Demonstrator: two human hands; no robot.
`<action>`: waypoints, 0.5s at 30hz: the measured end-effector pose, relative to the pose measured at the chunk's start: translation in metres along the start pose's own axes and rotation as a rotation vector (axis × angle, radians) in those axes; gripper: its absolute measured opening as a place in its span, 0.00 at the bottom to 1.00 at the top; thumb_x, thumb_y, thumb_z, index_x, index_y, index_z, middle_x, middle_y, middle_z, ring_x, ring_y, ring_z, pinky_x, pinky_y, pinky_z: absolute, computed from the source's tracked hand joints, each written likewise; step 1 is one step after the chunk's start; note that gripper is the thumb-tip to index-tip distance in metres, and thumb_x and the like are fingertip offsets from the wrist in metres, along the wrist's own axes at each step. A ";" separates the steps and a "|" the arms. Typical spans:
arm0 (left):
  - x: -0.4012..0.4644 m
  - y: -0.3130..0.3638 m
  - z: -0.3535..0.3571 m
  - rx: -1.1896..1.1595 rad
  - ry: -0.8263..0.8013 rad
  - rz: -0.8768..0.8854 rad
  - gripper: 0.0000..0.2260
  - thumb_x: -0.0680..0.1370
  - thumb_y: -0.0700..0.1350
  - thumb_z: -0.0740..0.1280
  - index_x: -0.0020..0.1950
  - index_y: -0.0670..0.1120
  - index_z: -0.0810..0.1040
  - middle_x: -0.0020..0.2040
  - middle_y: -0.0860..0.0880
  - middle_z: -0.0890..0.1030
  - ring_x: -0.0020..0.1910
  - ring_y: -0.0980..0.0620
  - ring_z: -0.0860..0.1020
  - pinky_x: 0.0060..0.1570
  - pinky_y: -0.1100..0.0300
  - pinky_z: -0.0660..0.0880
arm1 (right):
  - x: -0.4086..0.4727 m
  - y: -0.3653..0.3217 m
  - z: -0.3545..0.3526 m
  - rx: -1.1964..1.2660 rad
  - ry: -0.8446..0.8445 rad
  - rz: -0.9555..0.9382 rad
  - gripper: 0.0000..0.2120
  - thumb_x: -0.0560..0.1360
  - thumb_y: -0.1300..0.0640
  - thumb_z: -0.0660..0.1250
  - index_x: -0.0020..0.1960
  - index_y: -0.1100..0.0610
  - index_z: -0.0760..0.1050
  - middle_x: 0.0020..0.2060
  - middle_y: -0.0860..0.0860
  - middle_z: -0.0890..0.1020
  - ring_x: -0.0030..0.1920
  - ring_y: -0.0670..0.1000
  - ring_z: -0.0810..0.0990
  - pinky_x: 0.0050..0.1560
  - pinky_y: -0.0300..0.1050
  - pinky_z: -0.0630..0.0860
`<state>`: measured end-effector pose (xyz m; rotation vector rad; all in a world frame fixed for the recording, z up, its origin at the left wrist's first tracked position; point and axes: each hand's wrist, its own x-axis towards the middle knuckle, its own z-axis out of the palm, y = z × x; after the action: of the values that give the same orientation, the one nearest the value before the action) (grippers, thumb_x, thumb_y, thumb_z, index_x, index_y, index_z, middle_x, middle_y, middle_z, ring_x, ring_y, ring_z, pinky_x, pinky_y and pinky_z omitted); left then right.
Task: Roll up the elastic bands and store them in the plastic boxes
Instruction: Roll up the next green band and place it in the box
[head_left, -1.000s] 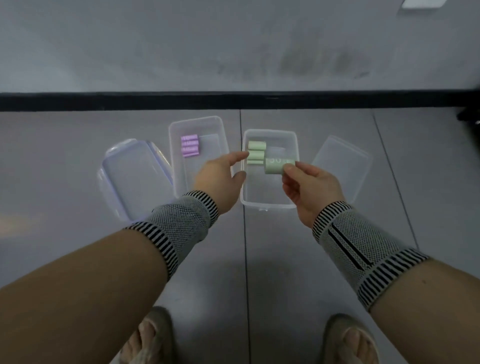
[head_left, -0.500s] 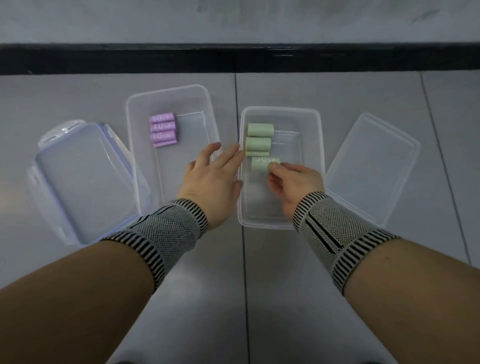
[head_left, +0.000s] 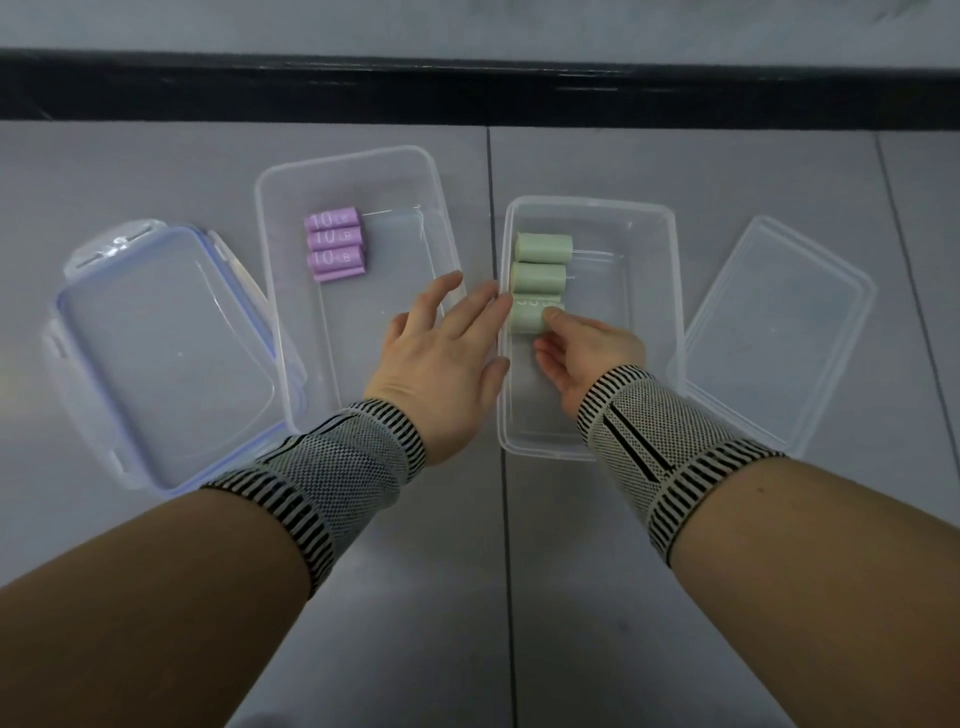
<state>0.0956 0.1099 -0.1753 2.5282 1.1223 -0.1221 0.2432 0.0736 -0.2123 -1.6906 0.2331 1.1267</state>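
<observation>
Three green rolls (head_left: 540, 283): lined up inside right box (head_left: 652, 332)
Right hand (head_left: 589, 353): pinching nearest roll (head_left: 532, 318)
Left hand (head_left: 441, 358): fingers spread, holding nothing, touching that box's left wall

Readable markings, located relative to the left clear box (head_left: 270, 218):

- Inside it, near its far left corner, three purple rolls (head_left: 335, 251) lie stacked side by side. Each carries white print: "10 LB" on the far one, "10 LB" on the middle one, "10 LB" on the near one; the small letters are blurred, the "10" is clear.
- To its right, the nearest green roll (head_left: 530, 317) shows faint white print, partly covered by fingers; not legible.
</observation>
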 end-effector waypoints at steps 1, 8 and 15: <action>0.000 0.001 0.000 0.002 0.000 0.000 0.27 0.80 0.54 0.54 0.77 0.50 0.53 0.77 0.54 0.55 0.75 0.47 0.47 0.69 0.45 0.56 | 0.000 0.001 0.001 -0.001 0.000 0.017 0.05 0.71 0.60 0.74 0.45 0.60 0.79 0.40 0.58 0.84 0.38 0.51 0.82 0.36 0.40 0.80; -0.002 0.001 0.001 -0.001 -0.004 -0.009 0.26 0.80 0.54 0.54 0.77 0.51 0.52 0.77 0.54 0.55 0.76 0.48 0.45 0.69 0.45 0.55 | 0.003 -0.003 0.003 -0.032 0.040 0.052 0.06 0.70 0.61 0.74 0.40 0.60 0.77 0.38 0.57 0.82 0.37 0.52 0.81 0.35 0.42 0.81; -0.001 0.001 0.002 -0.013 0.008 -0.006 0.26 0.80 0.53 0.54 0.77 0.51 0.53 0.77 0.54 0.56 0.76 0.48 0.46 0.69 0.44 0.55 | 0.015 0.005 0.002 -0.218 0.026 -0.042 0.07 0.69 0.53 0.72 0.37 0.57 0.78 0.36 0.51 0.81 0.42 0.54 0.80 0.51 0.55 0.80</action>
<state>0.0954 0.1080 -0.1764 2.5162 1.1306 -0.1067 0.2471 0.0781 -0.2268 -1.8940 0.0928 1.1312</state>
